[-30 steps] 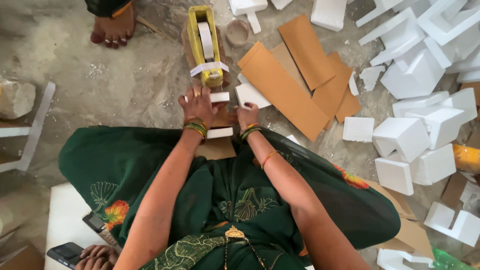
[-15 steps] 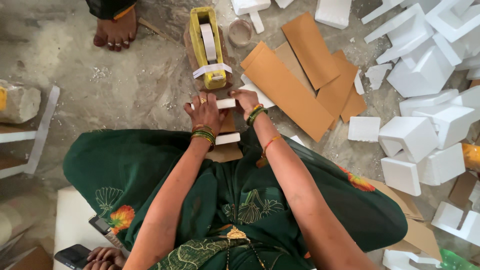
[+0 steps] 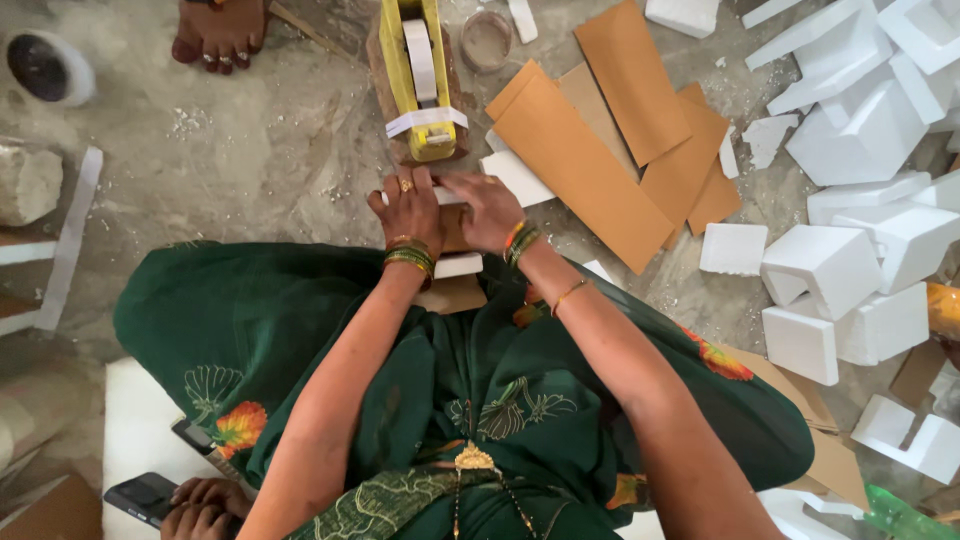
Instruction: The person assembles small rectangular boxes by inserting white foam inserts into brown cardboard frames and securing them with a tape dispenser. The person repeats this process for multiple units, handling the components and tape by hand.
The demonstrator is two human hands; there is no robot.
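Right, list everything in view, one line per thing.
tape dispenser: one, yellow, top centre on the floor
cardboard strips: several, brown, right of the dispenser
foam blocks: many, white, right side
round container: one, clear, beside the dispenser
phone: one, black, bottom left, in another person's hand
foot: another person's, top left
left hand: on a white foam piece
right hand: on the same piece
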